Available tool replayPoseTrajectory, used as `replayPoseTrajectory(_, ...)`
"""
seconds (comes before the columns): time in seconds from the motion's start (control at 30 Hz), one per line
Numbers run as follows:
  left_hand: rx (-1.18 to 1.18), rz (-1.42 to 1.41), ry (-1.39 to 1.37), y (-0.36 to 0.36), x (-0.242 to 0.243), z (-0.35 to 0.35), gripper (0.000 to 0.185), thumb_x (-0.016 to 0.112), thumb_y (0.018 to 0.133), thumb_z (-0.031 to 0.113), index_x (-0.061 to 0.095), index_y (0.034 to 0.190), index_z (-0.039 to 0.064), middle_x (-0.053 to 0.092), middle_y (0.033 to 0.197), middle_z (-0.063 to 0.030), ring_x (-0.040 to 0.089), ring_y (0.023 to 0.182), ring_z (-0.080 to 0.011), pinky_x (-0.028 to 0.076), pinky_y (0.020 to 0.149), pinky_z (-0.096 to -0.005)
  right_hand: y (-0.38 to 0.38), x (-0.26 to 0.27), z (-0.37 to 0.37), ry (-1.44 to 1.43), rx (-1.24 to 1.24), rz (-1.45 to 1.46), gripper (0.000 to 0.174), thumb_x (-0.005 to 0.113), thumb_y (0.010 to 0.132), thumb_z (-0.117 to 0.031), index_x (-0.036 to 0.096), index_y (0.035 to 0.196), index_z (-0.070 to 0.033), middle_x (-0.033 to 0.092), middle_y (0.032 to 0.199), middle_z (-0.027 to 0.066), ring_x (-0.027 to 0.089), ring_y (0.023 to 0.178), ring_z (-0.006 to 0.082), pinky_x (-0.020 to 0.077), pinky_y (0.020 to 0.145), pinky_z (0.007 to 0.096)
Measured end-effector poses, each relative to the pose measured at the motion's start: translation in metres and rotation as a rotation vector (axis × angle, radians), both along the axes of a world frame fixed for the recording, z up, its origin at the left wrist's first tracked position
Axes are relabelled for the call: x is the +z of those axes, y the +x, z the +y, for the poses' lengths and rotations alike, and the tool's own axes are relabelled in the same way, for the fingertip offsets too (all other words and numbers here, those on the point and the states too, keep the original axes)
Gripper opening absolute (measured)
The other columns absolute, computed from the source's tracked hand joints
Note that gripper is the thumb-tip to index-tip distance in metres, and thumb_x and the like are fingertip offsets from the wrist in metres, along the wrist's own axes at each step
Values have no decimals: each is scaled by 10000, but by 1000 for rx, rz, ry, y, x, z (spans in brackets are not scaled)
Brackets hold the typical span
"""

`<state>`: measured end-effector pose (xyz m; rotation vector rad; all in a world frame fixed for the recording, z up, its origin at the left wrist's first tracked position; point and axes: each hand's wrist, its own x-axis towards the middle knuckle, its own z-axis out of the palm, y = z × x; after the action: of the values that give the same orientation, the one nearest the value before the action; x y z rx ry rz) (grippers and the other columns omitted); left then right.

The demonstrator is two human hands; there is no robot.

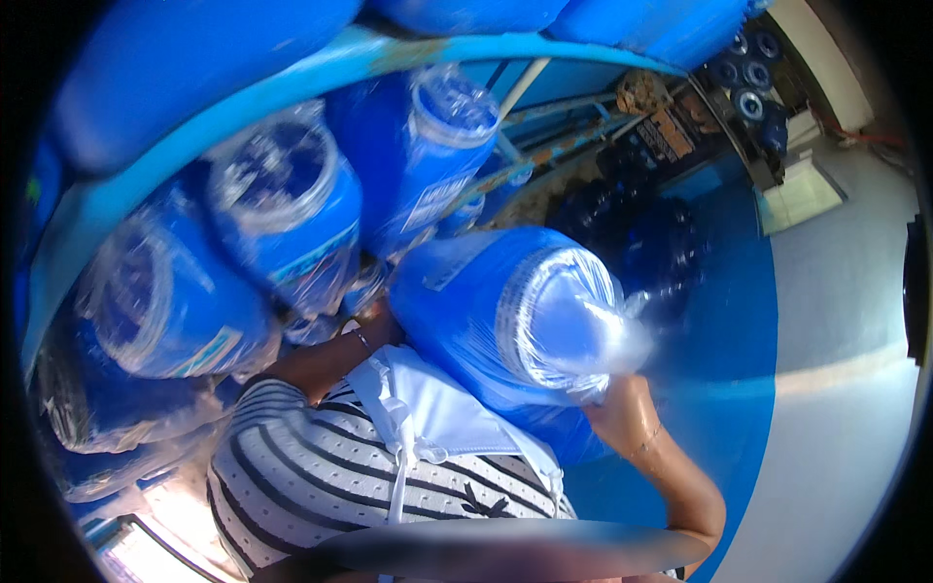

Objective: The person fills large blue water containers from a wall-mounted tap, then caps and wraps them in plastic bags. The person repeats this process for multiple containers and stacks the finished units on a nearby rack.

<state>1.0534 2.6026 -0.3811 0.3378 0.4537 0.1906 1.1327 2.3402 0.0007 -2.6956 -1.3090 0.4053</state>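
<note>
A large blue plastic water container (459, 291) wrapped in clear plastic film leans against my front, tilted to the right. Its round white-ringed end (557, 317) faces up and right, and the film bunches into a twisted tuft (630, 328) there. My right hand (623, 412) grips the film and edge at that end. My left hand (383, 321) is at the container's other end, against its left side; its fingers are mostly hidden behind the container. I wear a white apron (437, 401) that touches the container's lower side.
Several film-wrapped blue containers (288, 189) sit on a rack at the left, under a light-blue metal bar (240, 95). More blue containers (466, 11) stand above it. Dark blue bottles (656, 240) are stacked behind. A blue and white wall (736, 364) runs along the right.
</note>
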Motion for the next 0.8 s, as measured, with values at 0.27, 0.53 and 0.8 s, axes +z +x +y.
replayPoseTrajectory(0.27,194,3,-48,191,-28,3,702,546,892,395,363,1420,-30,548,1337,-223,558,1187,-347,437,1021,-411,218,-2,43,-59,214,-63,255,721,765,-50,687,1015,-11,685,941,230,679,898,380,542,731,401)
replayPoseTrajectory(0.53,580,77,-93,276,-54,21,717,562,887,401,359,1420,-33,546,1336,-227,561,1181,-349,439,1018,-414,390,-6,160,-104,731,-137,217,756,776,-158,703,939,-25,683,838,209,671,778,394,548,685,422)
replayPoseTrajectory(0.8,967,140,-151,335,-78,17,732,578,881,406,355,1420,-36,544,1336,-231,563,1175,-352,442,1014,-416,462,-11,278,-72,1225,-164,314,797,763,-248,656,829,25,625,681,245,645,656,424,531,596,460)
